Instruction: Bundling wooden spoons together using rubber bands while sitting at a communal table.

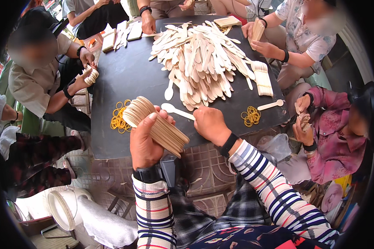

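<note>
My left hand (147,145) is wrapped round a thick stack of wooden spoons (156,124), their rounded ends lined up toward the far left. In my right hand (212,124) is a single wooden spoon (178,111), gripped by its handle, with its bowl pointing left beside the stack. Just beyond lies a large heap of loose wooden spoons (199,62). One loose spoon (169,90) sits at the heap's left edge, and another spoon (270,104) lies to the right.
Yellow rubber bands (119,118) lie left of my hands, more rubber bands (251,116) to the right. A bundle of spoons (262,79) rests near the right edge of the black table (120,74). Several people sit around, some holding spoons. A white bucket (62,209) stands lower left.
</note>
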Tool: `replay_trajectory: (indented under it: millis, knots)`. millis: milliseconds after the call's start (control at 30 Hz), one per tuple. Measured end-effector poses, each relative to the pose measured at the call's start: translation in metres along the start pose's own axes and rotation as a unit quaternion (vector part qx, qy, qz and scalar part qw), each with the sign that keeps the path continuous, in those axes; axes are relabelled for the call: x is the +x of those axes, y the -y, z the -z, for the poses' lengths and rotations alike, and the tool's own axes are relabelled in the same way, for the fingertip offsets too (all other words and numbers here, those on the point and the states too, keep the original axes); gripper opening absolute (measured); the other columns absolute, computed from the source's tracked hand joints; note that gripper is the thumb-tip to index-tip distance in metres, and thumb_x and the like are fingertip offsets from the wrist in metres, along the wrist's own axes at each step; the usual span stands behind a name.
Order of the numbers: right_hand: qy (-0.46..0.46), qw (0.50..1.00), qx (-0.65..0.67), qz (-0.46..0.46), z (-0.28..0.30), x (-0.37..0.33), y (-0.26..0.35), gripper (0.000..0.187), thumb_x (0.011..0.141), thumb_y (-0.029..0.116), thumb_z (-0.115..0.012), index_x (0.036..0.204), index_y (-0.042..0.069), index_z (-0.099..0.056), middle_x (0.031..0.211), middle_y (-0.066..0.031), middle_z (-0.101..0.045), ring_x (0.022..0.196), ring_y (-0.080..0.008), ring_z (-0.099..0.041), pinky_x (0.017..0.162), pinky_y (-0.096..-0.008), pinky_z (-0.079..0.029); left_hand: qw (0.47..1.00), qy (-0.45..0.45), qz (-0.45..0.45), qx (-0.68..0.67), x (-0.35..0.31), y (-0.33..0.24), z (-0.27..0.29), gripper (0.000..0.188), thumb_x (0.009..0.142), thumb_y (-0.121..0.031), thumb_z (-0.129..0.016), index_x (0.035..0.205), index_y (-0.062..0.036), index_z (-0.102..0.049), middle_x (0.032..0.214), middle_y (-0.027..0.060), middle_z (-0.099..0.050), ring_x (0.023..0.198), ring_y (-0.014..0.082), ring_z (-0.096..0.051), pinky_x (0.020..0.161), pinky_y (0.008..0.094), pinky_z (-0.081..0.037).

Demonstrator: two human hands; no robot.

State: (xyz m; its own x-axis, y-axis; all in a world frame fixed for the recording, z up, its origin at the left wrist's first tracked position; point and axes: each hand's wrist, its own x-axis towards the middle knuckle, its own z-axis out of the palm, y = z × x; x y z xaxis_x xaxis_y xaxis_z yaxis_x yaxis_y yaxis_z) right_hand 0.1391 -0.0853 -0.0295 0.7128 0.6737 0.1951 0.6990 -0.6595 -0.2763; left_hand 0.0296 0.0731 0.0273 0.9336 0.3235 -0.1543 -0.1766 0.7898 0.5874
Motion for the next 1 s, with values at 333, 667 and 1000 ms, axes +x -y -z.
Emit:
replay_trajectory:
  millis: [333,667,1000]
  knots:
    - [0.006,1.000,0.008,-0.015,0.009,-0.003,-0.005,0.010,0.069,0.010,-0.057,0.069,0.003,-0.063,0.067,-0.0169,-0.061,0.063,-0.0333,-0.062,0.059,-0.0415,-0.051,0.999,-0.055,-0.001,-0.003,0.005,-0.001,0.010,0.026,0.082,-0.011,-0.060,0.105,-0.0003,-0.052,0.089,0.0103,-0.061,0.084,0.0256,-0.059,0.082,0.0413,-0.049]
    - [0.134,0.805,0.548,-0.185,0.048,-0.005,-0.015,0.010,0.081,0.004,-0.052,0.080,-0.002,-0.059,0.065,-0.0075,-0.062,0.048,-0.0073,-0.053,0.042,-0.0206,-0.040,0.999,-0.014,0.052,0.000,0.015,0.019,0.006,0.028,0.082,-0.017,-0.059,0.106,-0.0043,-0.050,0.091,0.0093,-0.056,0.088,0.0258,-0.056,0.087,0.0425,-0.046]
    - [0.203,0.667,0.695,-0.173,0.063,-0.014,-0.030,0.015,0.086,0.008,-0.056,0.095,-0.002,-0.063,0.069,-0.0073,-0.063,0.041,-0.0069,-0.050,0.037,-0.0187,-0.037,0.997,0.060,0.034,-0.021,0.022,0.032,-0.009,0.032,0.082,-0.015,-0.060,0.109,0.0018,-0.053,0.105,0.0173,-0.059,0.093,0.0278,-0.060,0.085,0.0422,-0.049]
